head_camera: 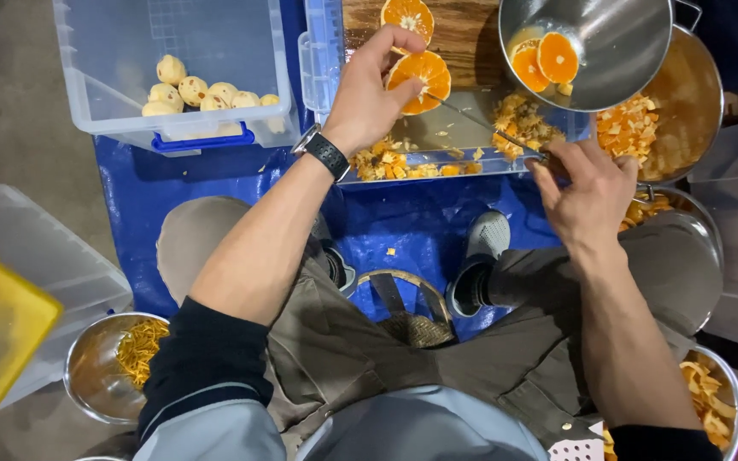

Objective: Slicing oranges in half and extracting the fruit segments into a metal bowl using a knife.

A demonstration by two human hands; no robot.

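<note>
left hand pinched on an orange half, cut face up, held just over the clear tray | right hand gripping a thin knife, tip touching that half | another orange half up on the wooden board | more halves in the tilted steel bowl | peeled oranges in the left bin

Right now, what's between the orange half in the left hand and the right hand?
Head view: a thin knife blade spans it, from the orange half held by the left hand to the right hand, above a clear tray scattered with chopped orange scraps.
</note>
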